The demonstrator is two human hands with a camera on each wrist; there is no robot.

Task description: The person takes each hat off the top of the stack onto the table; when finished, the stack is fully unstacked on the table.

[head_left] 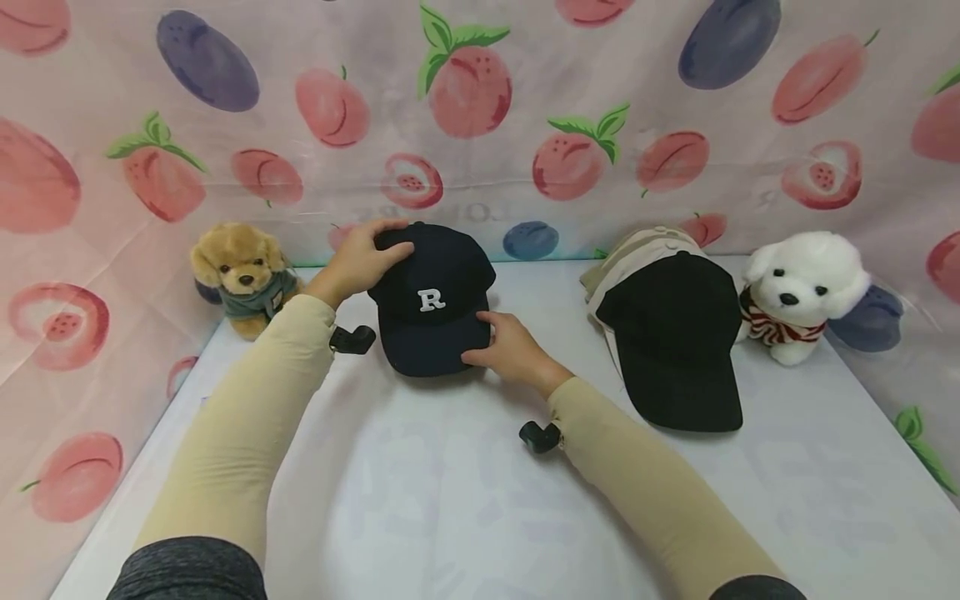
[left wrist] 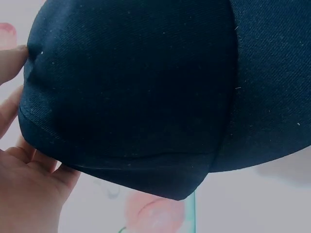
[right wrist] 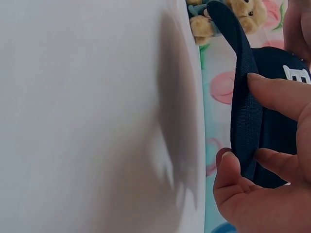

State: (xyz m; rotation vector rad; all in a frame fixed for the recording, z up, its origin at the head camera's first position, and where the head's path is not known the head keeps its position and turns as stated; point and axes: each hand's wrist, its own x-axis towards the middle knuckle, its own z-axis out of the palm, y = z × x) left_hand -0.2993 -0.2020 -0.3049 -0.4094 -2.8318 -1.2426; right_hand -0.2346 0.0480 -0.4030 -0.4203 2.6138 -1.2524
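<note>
Holding a navy R-lettered baseball cap [head_left: 438,271] in both hands appears to be the step in hand.
The crown [head_left: 453,258] is gripped by the left hand [head_left: 362,262], the brim [head_left: 423,352] pinched by the right hand [head_left: 517,350], above the white table [head_left: 420,508], left of the stacked caps [head_left: 675,321]; evenly kept grips are called for next, lest the brim be bent.

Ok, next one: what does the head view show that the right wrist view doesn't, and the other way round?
Head view only: the white plush dog, the black cap with paler caps behind it, and both beige sleeves.

Right wrist view only: the brim of the navy cap nearly edge-on, close up.

Both: that cap, its white R, the golden-brown plush dog, the right hand pinching the brim, the left hand and the white tabletop; the wrist view shows the dog, letter and left hand only partly.
</note>
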